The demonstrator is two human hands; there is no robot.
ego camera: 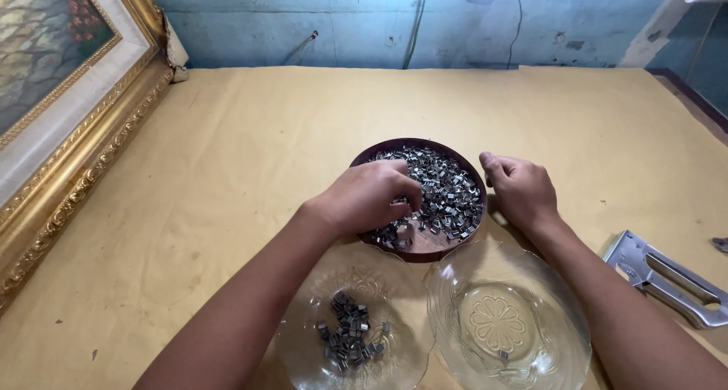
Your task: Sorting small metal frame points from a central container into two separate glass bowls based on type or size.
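Left hand [371,196] fingers pinch metal clips [444,189] in the brown dish [425,247]; right hand [519,189] fingers curl loosely at its rim, on a paper-covered counter [250,155] below a blue wall [356,18].

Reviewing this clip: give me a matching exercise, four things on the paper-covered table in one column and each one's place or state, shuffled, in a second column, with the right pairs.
Things:
1. brown round dish
2. left glass plate
3. right glass plate
4. metal staple gun

Place or state:
A. at the right edge, beside the right forearm
B. holds a small heap of metal clips
C. piled with metal clips, left hand in it
D. nearly bare, one small piece in it

Pairs: 1-C, 2-B, 3-D, 4-A
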